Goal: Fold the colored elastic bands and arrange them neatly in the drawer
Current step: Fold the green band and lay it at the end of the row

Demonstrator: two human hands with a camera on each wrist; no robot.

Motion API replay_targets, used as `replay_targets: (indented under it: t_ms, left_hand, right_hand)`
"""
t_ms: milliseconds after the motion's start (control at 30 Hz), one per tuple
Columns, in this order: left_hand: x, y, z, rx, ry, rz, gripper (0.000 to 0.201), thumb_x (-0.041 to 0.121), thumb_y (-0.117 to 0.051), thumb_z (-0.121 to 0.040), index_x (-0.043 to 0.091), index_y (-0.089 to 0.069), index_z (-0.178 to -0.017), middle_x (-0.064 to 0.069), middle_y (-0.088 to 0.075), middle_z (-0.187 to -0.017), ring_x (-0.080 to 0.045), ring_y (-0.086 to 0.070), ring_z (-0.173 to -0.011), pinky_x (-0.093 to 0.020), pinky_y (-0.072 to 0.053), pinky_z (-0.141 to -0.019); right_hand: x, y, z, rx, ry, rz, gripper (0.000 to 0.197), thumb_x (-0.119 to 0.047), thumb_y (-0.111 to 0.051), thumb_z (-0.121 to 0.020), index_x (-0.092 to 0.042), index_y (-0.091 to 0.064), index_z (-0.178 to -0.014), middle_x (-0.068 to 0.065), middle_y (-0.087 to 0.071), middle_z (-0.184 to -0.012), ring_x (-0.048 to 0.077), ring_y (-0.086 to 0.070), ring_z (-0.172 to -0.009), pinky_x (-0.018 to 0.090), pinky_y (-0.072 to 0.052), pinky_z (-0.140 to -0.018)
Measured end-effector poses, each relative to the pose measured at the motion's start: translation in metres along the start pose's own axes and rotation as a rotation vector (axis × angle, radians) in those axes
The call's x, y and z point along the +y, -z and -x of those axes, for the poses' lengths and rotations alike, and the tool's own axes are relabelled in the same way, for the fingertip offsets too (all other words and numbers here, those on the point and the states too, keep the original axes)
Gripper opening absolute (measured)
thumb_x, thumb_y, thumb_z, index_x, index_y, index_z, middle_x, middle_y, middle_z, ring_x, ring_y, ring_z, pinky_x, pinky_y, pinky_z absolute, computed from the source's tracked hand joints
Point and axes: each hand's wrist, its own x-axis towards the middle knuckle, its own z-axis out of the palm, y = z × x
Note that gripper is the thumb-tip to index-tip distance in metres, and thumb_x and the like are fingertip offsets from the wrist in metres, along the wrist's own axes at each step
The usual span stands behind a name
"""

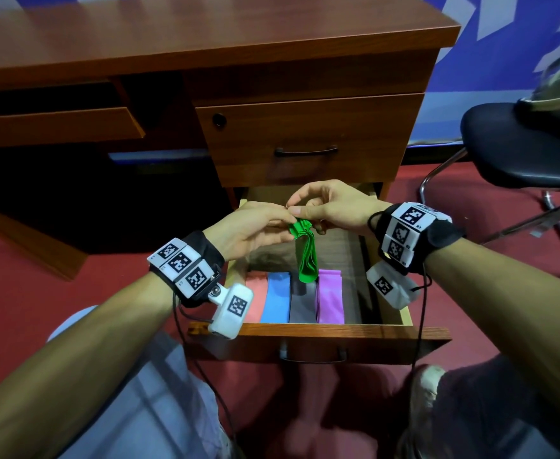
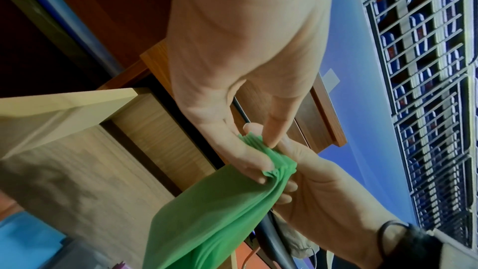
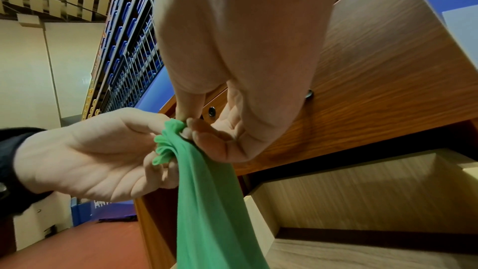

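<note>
A green elastic band (image 1: 305, 256), gathered into several layers, hangs above the open drawer (image 1: 321, 332). My left hand (image 1: 283, 218) pinches its bunched top edge between thumb and fingers. My right hand (image 1: 296, 210) pinches the same top edge from the other side. In the left wrist view the left hand (image 2: 261, 150) holds the green band (image 2: 207, 212) against the right hand (image 2: 323, 191). In the right wrist view the right hand (image 3: 190, 128) grips the band's (image 3: 212, 201) pleated end. Folded pink (image 1: 255, 308), blue (image 1: 277, 299), dark grey (image 1: 303, 304) and purple (image 1: 331, 296) bands lie side by side in the drawer.
Just behind my hands is a closed upper drawer (image 1: 305, 140) with a dark handle. A black chair (image 1: 520, 154) stands to the right on the red floor. The drawer's bare floor (image 1: 351, 260) shows right of the purple band. My knees are below the drawer front.
</note>
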Motion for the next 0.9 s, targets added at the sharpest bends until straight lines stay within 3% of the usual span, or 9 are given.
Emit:
replay_targets:
  t_ms: [167, 233, 333, 433, 533, 733, 900]
  left_hand:
    - [0.007, 0.005, 0.003, -0.020, 0.091, 0.153, 0.021, -0.002, -0.059, -0.096, -0.008, -0.065, -0.115, -0.023, -0.076, -0.092, -0.026, -0.078, -0.076, -0.023, -0.060, -0.059]
    - [0.010, 0.006, 0.004, -0.024, 0.131, 0.127, 0.023, 0.009, -0.059, -0.098, -0.007, -0.064, -0.114, -0.025, -0.076, -0.095, -0.031, -0.078, -0.079, -0.025, -0.061, -0.058]
    - [0.012, 0.011, 0.003, -0.026, 0.212, 0.158, 0.050, 0.035, -0.053, -0.100, -0.010, -0.057, -0.124, -0.028, -0.075, -0.100, -0.034, -0.077, -0.078, -0.029, -0.062, -0.058]
    - [0.011, 0.015, 0.002, -0.045, 0.251, 0.209, 0.072, 0.047, -0.045, -0.100, -0.014, -0.044, -0.139, -0.034, -0.071, -0.107, -0.037, -0.077, -0.087, -0.036, -0.065, -0.067]
    - [0.010, 0.015, 0.002, -0.052, 0.260, 0.241, 0.081, 0.052, -0.038, -0.101, -0.015, -0.035, -0.146, -0.035, -0.071, -0.104, -0.039, -0.076, -0.090, -0.040, -0.064, -0.074]
    - [0.010, 0.013, 0.003, -0.043, 0.264, 0.286, 0.088, 0.058, -0.033, -0.102, -0.013, -0.024, -0.152, -0.032, -0.073, -0.099, -0.040, -0.076, -0.087, -0.042, -0.064, -0.075]
    - [0.007, 0.012, -0.003, -0.037, 0.261, 0.301, 0.087, 0.058, -0.032, -0.102, -0.011, -0.021, -0.154, -0.032, -0.072, -0.105, -0.040, -0.076, -0.092, -0.043, -0.058, -0.083]
  right_hand:
    - [0.002, 0.002, -0.001, 0.004, -0.013, 0.069, 0.035, -0.023, -0.076, -0.088, 0.000, -0.066, -0.112, 0.000, -0.053, -0.061, 0.011, -0.051, -0.052, 0.025, -0.044, -0.053]
    - [0.002, 0.001, 0.000, -0.005, -0.016, 0.135, 0.036, -0.028, -0.077, -0.087, -0.003, -0.068, -0.111, -0.002, -0.054, -0.061, 0.009, -0.052, -0.052, 0.022, -0.045, -0.052]
    - [0.002, -0.003, 0.001, -0.022, -0.002, 0.283, 0.038, -0.030, -0.080, -0.084, -0.004, -0.067, -0.109, 0.000, -0.057, -0.065, 0.008, -0.052, -0.052, 0.024, -0.047, -0.052]
    - [0.003, -0.004, 0.002, -0.036, 0.012, 0.352, 0.038, -0.026, -0.082, -0.082, -0.004, -0.066, -0.110, -0.001, -0.056, -0.066, 0.006, -0.050, -0.049, 0.027, -0.046, -0.052]
    - [0.003, -0.004, 0.003, -0.032, 0.023, 0.415, 0.038, -0.030, -0.083, -0.081, -0.009, -0.067, -0.108, -0.005, -0.056, -0.066, 0.007, -0.051, -0.051, 0.026, -0.046, -0.050]
    - [0.000, -0.004, 0.004, -0.012, 0.045, 0.578, 0.040, -0.040, -0.083, -0.078, -0.018, -0.066, -0.108, -0.002, -0.061, -0.072, 0.011, -0.055, -0.054, 0.026, -0.047, -0.051]
    - [-0.002, 0.000, 0.005, -0.013, 0.035, 0.601, 0.037, -0.031, -0.084, -0.080, -0.016, -0.066, -0.109, -0.001, -0.060, -0.073, 0.014, -0.057, -0.056, 0.029, -0.050, -0.054]
